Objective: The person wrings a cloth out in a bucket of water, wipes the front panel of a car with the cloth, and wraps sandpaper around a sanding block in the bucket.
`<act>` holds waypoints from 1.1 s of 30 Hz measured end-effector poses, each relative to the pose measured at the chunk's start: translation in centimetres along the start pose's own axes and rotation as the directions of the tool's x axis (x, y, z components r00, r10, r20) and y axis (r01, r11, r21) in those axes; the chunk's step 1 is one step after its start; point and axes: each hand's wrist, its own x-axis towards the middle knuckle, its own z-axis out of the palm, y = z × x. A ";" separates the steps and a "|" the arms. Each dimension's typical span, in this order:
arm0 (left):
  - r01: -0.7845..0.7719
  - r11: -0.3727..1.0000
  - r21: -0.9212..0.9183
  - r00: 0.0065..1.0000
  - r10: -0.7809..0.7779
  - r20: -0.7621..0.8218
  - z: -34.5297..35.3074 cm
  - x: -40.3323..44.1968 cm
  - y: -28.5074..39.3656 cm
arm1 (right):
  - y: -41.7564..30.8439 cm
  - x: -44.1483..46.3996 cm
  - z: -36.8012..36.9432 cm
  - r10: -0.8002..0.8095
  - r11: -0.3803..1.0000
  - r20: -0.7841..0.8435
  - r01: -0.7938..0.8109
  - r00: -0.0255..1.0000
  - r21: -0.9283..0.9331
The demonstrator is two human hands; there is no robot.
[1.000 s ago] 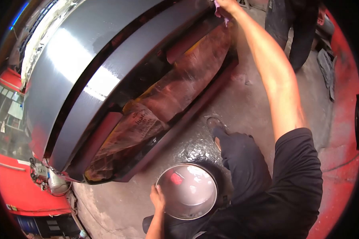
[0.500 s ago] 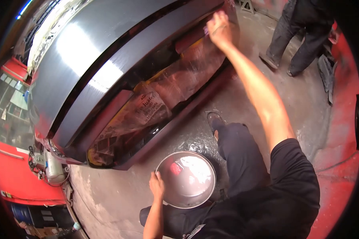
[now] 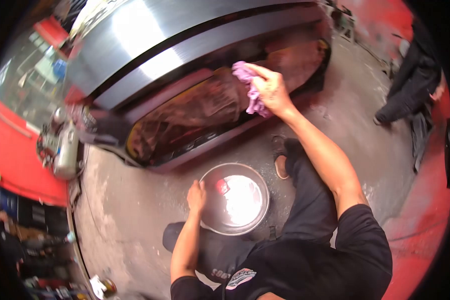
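My left hand (image 3: pixel 196 196) is closed on the rim of a round metal basin (image 3: pixel 263 214), held low in front of my knees. Bright glare lies on the liquid in the basin, and a small reddish patch (image 3: pixel 221 187) shows near its left side. In my right hand (image 3: pixel 272 92) is a crumpled purple cloth (image 3: pixel 257 102), raised in front of a dark grey car bumper (image 3: pixel 195 45) and apart from it, as far as I can tell. Newspaper (image 3: pixel 197 102) with yellow tape edges covers the bumper's lower opening.
Another person in dark trousers (image 3: pixel 410 80) stands at the right by a red wall (image 3: pixel 420 220). At the left are an air compressor tank (image 3: pixel 66 152) and a red panel (image 3: pixel 22 160). Wet marks spot the concrete floor (image 3: pixel 120 200).
My right hand has come away from the bumper's far right end, down and left, with the purple cloth. My view has shifted. The left hand still grips the basin.
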 end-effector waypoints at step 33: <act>-0.040 0.973 -0.229 0.999 0.036 -0.023 -0.8 -0.2 -0.1 | -7.5 2.2 35.1 -0.595 0.111 0.618 0.814 0.514 -0.570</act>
